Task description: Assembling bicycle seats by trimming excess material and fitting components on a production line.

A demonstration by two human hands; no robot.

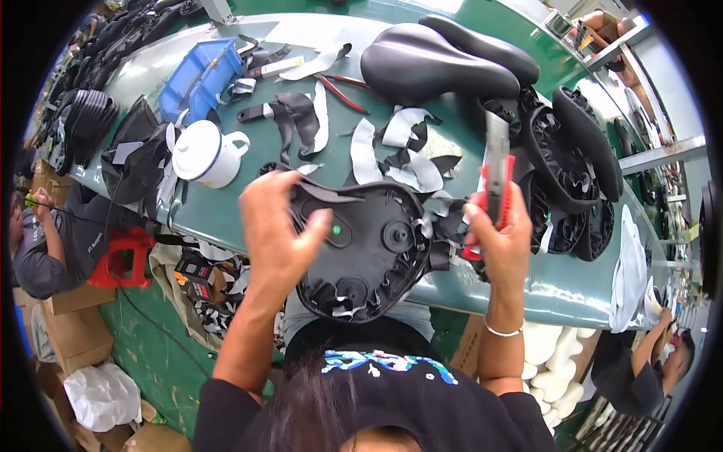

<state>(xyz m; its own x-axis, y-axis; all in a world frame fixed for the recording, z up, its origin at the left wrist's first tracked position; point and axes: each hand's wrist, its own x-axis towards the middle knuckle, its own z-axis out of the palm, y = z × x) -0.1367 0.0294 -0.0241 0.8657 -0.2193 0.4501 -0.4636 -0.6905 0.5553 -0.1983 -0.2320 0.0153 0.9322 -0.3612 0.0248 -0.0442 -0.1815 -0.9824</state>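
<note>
A black bicycle saddle (361, 248) lies underside up at the table's near edge, over my lap. Its wide end shows round posts, and black cover material is bunched along the rim. My left hand (275, 230), slightly blurred, is over the saddle's left side with thumb and fingers apart; whether it touches the rim is hard to tell. To the right of the saddle, my right hand (501, 233) grips a red box cutter (497, 192), its wide blade pointing up and away from me. Cut black and white scraps (410, 158) lie just beyond the saddle.
A white enamel mug (207, 154) and a blue bin (199, 79) stand at left on the green table (218, 226). Finished saddles (433, 64) sit at the back; several upturned ones (561, 158) are piled right. Red-handled pliers (345, 94) lie beyond the scraps. Other people work at both sides.
</note>
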